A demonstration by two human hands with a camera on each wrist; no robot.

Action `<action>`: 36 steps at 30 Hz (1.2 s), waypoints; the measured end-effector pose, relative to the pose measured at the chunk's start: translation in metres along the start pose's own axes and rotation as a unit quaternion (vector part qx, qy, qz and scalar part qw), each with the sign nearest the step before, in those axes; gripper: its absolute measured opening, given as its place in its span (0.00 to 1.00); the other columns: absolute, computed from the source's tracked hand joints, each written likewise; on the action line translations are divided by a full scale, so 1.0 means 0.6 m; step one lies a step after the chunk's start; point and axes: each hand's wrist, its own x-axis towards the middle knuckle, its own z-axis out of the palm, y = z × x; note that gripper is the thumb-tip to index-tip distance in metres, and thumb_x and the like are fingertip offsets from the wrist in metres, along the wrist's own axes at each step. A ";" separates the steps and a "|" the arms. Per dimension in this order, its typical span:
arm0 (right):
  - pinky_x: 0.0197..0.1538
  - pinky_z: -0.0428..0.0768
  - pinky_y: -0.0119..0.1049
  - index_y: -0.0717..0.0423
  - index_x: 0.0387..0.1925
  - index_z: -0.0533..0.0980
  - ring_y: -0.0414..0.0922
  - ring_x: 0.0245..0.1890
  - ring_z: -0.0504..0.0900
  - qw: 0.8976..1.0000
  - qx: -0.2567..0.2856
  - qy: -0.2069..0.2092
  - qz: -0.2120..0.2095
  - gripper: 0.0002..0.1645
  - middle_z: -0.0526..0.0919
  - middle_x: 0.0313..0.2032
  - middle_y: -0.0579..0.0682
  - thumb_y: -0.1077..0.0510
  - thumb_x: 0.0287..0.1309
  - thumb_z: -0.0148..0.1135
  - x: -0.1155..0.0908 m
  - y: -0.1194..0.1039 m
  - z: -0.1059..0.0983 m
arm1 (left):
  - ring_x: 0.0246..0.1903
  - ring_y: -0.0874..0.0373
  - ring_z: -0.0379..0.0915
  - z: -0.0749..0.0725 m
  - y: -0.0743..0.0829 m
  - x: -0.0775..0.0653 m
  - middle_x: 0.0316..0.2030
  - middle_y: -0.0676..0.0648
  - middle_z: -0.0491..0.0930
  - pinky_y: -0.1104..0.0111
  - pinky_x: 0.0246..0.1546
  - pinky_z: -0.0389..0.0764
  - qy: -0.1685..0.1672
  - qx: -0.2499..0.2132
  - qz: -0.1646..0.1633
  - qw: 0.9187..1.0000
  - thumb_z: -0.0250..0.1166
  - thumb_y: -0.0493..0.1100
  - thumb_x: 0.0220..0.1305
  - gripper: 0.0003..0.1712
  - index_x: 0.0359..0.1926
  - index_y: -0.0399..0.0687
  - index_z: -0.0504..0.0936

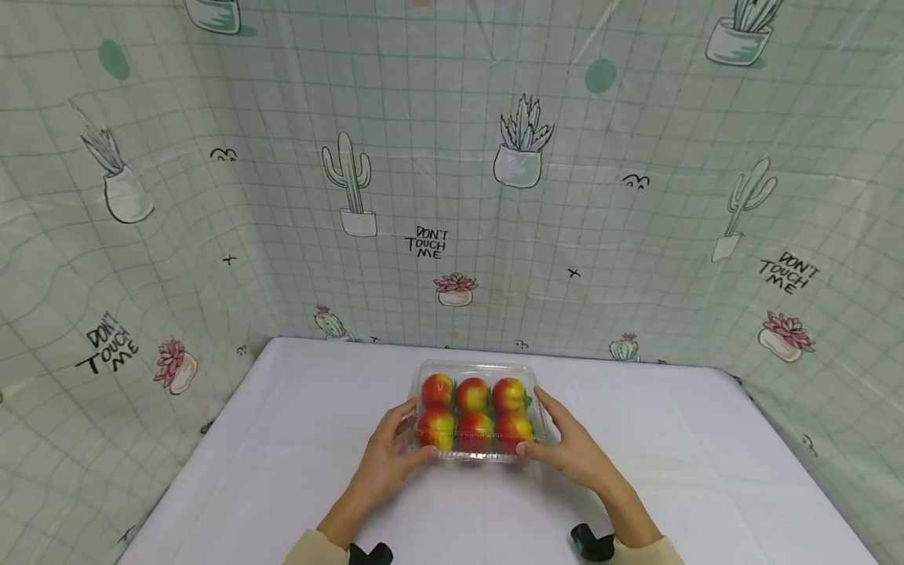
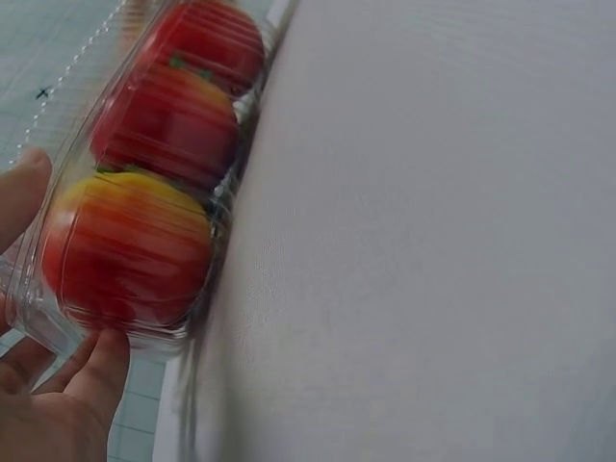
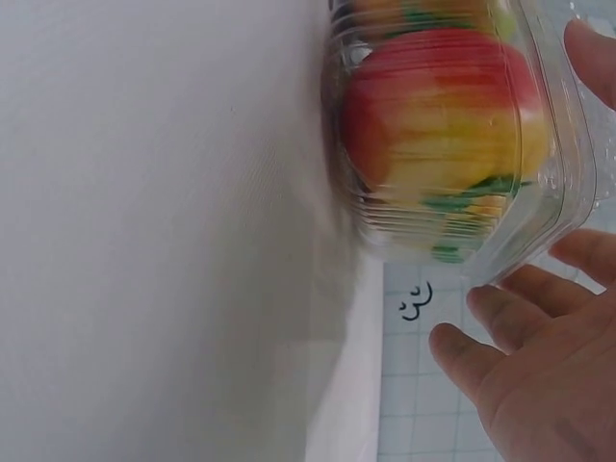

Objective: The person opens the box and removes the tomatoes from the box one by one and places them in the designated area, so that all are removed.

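Observation:
A clear plastic fruit box is close over the white table, with several red-and-yellow fruits in two rows inside. At its left end my left hand grips it, thumb by the front edge and fingers along the side. My right hand holds the opposite end, its thumb at the front right corner and its fingers spread along the side. In the left wrist view, the fingertips meet the box's end wall. The right wrist view shows the fingers right at the box's rim.
A white cloth covers the table. Behind and at both sides hangs a pale green checked curtain printed with potted plants. Black wrist devices sit beside the beige sleeves.

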 end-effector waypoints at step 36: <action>0.64 0.51 0.68 0.43 0.74 0.50 0.60 0.71 0.50 1.000 0.004 0.018 -0.007 0.59 0.51 0.73 0.54 0.40 0.45 0.72 0.000 -0.007 -0.001 | 0.64 0.38 0.59 0.003 0.007 -0.007 0.69 0.34 0.54 0.49 0.62 0.64 0.004 -0.020 -0.012 1.000 0.75 0.41 0.50 0.52 0.72 0.41 0.55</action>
